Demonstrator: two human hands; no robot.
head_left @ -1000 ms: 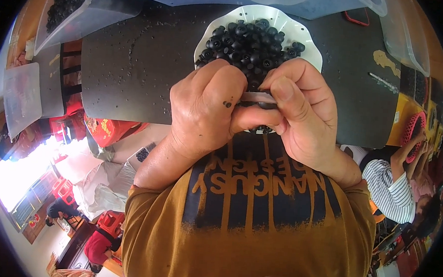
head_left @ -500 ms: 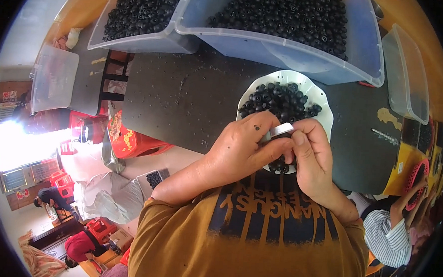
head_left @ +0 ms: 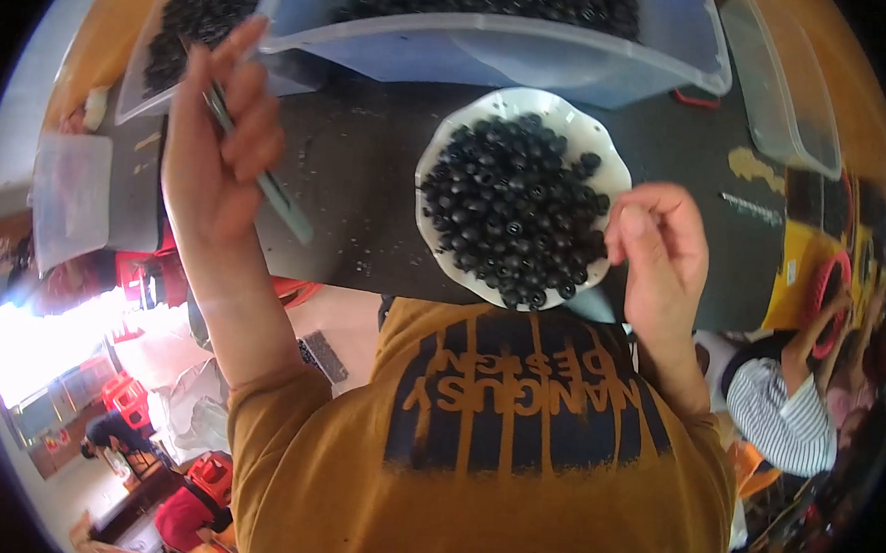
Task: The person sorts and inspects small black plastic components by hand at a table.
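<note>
My left hand (head_left: 220,140) is raised in front of the left-hand bin, its fingers closed round a slim grey tool (head_left: 286,213). The pale end of this tool slants down toward the table; its exact kind is blurred. A white plate with a wavy rim (head_left: 517,102) stands before me, heaped with small dark round pieces (head_left: 512,205), berry- or bead-like, some with a hole. At the plate's right rim is my right hand (head_left: 664,258), thumb and fingertips pinched together. What they hold, if anything, is too small to make out.
Behind the plate stand a large clear bin (head_left: 515,55) and another bin (head_left: 137,85) at left, both filled with dark pieces. A clear container (head_left: 788,94) stands at far right. Dark crumbs dot the black table (head_left: 368,172). A person in striped clothing (head_left: 781,419) works at right.
My hands, together over the plate before, have parted. The left has swung up and left with the tool; the right has shifted to the plate's right rim. The view has shifted, baring more of the plate.
</note>
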